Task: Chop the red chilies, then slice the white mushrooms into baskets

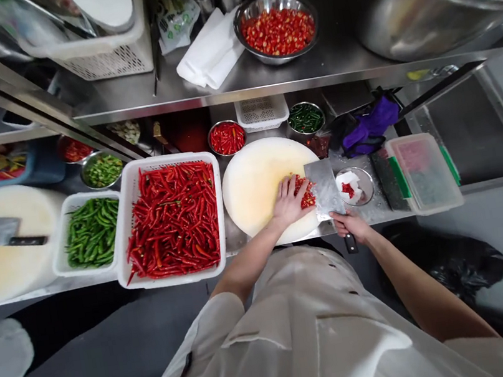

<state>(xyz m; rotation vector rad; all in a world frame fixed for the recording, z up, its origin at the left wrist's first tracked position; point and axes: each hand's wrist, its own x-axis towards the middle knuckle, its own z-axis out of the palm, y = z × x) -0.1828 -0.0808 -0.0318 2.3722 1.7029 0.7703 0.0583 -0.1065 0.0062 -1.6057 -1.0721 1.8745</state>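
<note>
My right hand is wrapped round the black handle of a cleaver, whose broad blade lies near-flat over the right edge of a round white chopping board. On the board, chopped red chillies sit in a small heap against the blade. My left hand rests with fingers spread at the left side of that heap, touching it. Just right of the blade stands a metal bowl with white pieces and some chopped red chilli inside.
Left of the board are a white basket of whole red chillies and a tub of green chillies. Behind stand small bowls of red chillies and green chillies. A lidded plastic box is at right. A steel shelf overhangs the back.
</note>
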